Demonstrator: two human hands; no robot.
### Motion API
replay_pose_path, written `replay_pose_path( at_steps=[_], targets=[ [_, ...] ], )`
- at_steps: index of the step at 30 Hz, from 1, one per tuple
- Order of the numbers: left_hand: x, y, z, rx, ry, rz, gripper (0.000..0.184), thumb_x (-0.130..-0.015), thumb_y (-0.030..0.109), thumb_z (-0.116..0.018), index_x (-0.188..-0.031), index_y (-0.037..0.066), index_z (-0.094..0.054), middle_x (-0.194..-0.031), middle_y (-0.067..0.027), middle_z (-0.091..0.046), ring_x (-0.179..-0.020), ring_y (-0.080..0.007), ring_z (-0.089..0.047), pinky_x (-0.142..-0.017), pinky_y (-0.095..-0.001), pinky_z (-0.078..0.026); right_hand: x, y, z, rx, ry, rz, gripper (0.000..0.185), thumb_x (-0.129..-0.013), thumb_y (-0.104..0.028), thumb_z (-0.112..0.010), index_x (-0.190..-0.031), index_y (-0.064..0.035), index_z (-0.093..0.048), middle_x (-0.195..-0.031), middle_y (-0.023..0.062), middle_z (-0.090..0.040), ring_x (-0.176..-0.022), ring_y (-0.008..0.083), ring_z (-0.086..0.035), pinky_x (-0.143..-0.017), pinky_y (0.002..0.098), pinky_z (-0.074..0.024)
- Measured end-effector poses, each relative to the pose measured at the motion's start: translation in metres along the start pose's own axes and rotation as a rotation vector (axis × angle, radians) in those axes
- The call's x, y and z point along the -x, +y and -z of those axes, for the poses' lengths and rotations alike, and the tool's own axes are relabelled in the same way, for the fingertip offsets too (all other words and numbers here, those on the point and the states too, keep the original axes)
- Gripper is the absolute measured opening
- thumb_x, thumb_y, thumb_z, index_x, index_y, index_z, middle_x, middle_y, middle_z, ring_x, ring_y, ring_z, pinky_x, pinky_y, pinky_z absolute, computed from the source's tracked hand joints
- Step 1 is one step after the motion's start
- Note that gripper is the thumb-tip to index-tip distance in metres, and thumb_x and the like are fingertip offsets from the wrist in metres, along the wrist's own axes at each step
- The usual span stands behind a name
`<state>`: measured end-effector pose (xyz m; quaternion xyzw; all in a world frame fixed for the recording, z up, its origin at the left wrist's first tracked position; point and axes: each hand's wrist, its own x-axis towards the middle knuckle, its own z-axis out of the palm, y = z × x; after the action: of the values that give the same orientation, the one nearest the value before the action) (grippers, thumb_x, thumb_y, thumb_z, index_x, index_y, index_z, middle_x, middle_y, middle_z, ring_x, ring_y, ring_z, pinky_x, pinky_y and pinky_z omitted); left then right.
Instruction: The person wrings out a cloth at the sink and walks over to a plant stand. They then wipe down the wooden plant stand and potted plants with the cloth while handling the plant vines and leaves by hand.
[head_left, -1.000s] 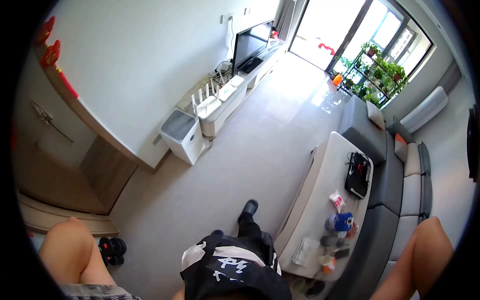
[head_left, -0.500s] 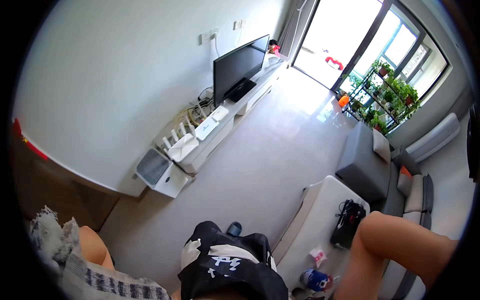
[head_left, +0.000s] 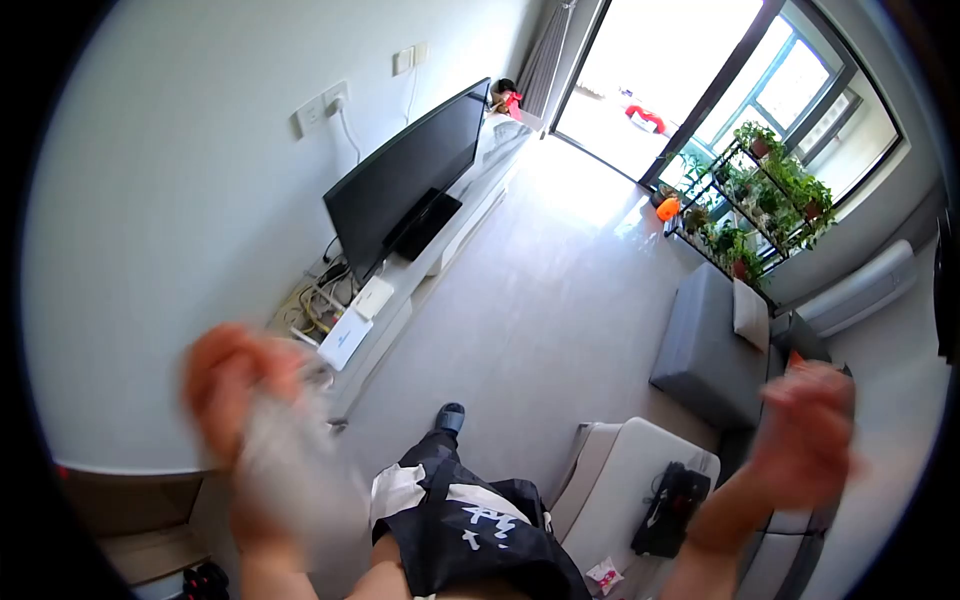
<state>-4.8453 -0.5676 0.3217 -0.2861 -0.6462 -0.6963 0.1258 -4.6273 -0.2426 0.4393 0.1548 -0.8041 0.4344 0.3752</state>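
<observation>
My left hand (head_left: 240, 385) is raised on the left, in front of the white wall and the near end of the TV cabinet. Its fingers look curled round a pale grey cloth (head_left: 295, 465), which hangs down over my forearm; both are smeared by motion. On the right, my right hand (head_left: 808, 430) is held up in front of the sofa. Motion blurs its fingers, so whether it is open or closed cannot be made out. No object shows in it.
A TV (head_left: 415, 175) and a white router box (head_left: 347, 338) stand on the low cabinet (head_left: 395, 318) along the wall. To the right are a coffee table (head_left: 640, 455) bearing a black bag (head_left: 672, 510), a grey sofa (head_left: 712, 345) and a plant rack (head_left: 750, 205). A slippered foot (head_left: 450, 418) is ahead.
Both hands have risen into view. The cloth, low at the left before, is now higher with my left hand. My view has shifted forward along the cabinet, and a slippered foot is stretched ahead.
</observation>
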Motion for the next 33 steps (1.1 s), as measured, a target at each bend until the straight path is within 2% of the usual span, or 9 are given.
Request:
replay_pose_path(
  at_steps=[3, 5, 9, 13, 14, 19, 26, 31, 33],
  targets=[
    [-0.023, -0.132, -0.048, 0.354, 0.011, 0.769, 0.04, -0.097, 0.038, -0.041, -0.104, 0.006, -0.063, -0.089, -0.0086, -0.067, -0.077, -0.0229, -0.065, -0.069, -0.038, -0.056, 0.048, 0.125, 0.022, 0.065, 0.188, -0.586, 0.047, -0.105, -0.033, -0.038, -0.104, 0.0044, -0.068, -0.103, 0.0171, -0.066, -0.088, 0.0224, -0.065, -0.08, 0.036, -0.0546],
    [-0.002, -0.214, -0.082, 1.135, -0.009, 1.176, 0.048, -0.098, 0.045, -0.036, -0.106, 0.007, -0.064, -0.091, -0.0104, -0.068, -0.08, -0.0254, -0.067, -0.073, -0.0405, -0.058, 0.104, 0.17, 0.026, -0.023, 0.337, -0.905, 0.046, -0.104, -0.035, -0.041, -0.098, 0.0021, -0.068, -0.099, 0.0127, -0.067, -0.088, 0.0189, -0.065, -0.08, 0.0347, -0.0544],
    [-0.038, -0.234, -0.175, 1.08, -0.038, 1.591, 0.059, -0.099, 0.052, -0.033, -0.119, 0.004, -0.06, -0.111, -0.0175, -0.066, -0.1, -0.0322, -0.066, -0.093, -0.0468, -0.053, 0.214, 0.214, 0.024, -0.142, 0.635, -1.379, 0.048, -0.104, -0.035, -0.039, -0.099, 0.0037, -0.067, -0.091, 0.0132, -0.07, -0.082, 0.0211, -0.067, -0.079, 0.0366, -0.0554],
    [-0.068, -0.271, -0.257, 1.091, -0.311, 1.629, 0.049, -0.1, 0.043, -0.043, -0.121, 0.002, -0.057, -0.111, -0.0165, -0.066, -0.1, -0.0314, -0.067, -0.09, -0.0457, -0.054, 0.256, 0.271, 0.019, -0.187, 0.819, -1.668, 0.046, -0.103, -0.036, -0.039, -0.1, 0.001, -0.065, -0.091, 0.0156, -0.07, -0.08, 0.0242, -0.068, -0.075, 0.0376, -0.0553],
    [-0.081, -0.277, -0.279, 1.09, -0.377, 1.488, 0.033, -0.097, 0.022, -0.054, -0.124, 0.002, -0.051, -0.108, -0.0161, -0.066, -0.093, -0.0281, -0.068, -0.081, -0.0412, -0.058, 0.257, 0.297, 0.022, -0.219, 0.84, -1.663, 0.046, -0.103, -0.036, -0.038, -0.1, 0.0014, -0.065, -0.092, 0.016, -0.07, -0.08, 0.0242, -0.068, -0.076, 0.0375, -0.0555],
    [-0.142, -0.318, -0.397, 1.066, -0.58, 1.391, 0.046, -0.083, 0.001, -0.053, -0.128, 0.001, -0.044, -0.11, -0.021, -0.061, -0.092, -0.0318, -0.068, -0.079, -0.0443, -0.06, 0.167, 0.436, 0.072, -0.306, 0.808, -1.598, 0.046, -0.103, -0.035, -0.039, -0.101, 0.0028, -0.065, -0.094, 0.0165, -0.07, -0.083, 0.0246, -0.068, -0.079, 0.0375, -0.0557],
    [-0.259, -0.326, -0.522, 1.041, -0.59, 1.335, 0.059, -0.07, 0.004, -0.061, -0.127, -0.003, -0.047, -0.114, -0.0215, -0.061, -0.102, -0.0354, -0.065, -0.088, -0.0472, -0.056, 0.06, 0.583, 0.17, -0.328, 0.329, -1.471, 0.043, -0.102, -0.032, -0.044, -0.104, 0.0025, -0.069, -0.097, 0.012, -0.07, -0.085, 0.0191, -0.067, -0.08, 0.0317, -0.0541],
    [-0.309, -0.398, -0.571, 1.122, -0.574, 1.312, 0.052, -0.071, 0.009, -0.07, -0.119, -0.003, -0.051, -0.107, -0.0221, -0.062, -0.099, -0.0362, -0.065, -0.085, -0.0467, -0.057, 0.2, 0.674, 0.199, -0.234, 0.196, -1.647, 0.04, -0.101, -0.032, -0.048, -0.098, 0.0002, -0.071, -0.087, 0.0083, -0.072, -0.076, 0.0158, -0.068, -0.072, 0.0299, -0.0542],
    [-0.339, -0.404, -0.597, 1.15, -0.506, 1.271, 0.052, -0.071, 0.007, -0.056, -0.12, -0.007, -0.051, -0.102, -0.0226, -0.064, -0.091, -0.0365, -0.068, -0.084, -0.0462, -0.057, 0.213, 0.666, 0.201, 0.095, 0.151, -1.698, 0.027, -0.091, -0.025, -0.056, -0.095, -0.004, -0.072, -0.084, 0.0073, -0.07, -0.078, 0.016, -0.064, -0.074, 0.0345, -0.0524]
  ],
)
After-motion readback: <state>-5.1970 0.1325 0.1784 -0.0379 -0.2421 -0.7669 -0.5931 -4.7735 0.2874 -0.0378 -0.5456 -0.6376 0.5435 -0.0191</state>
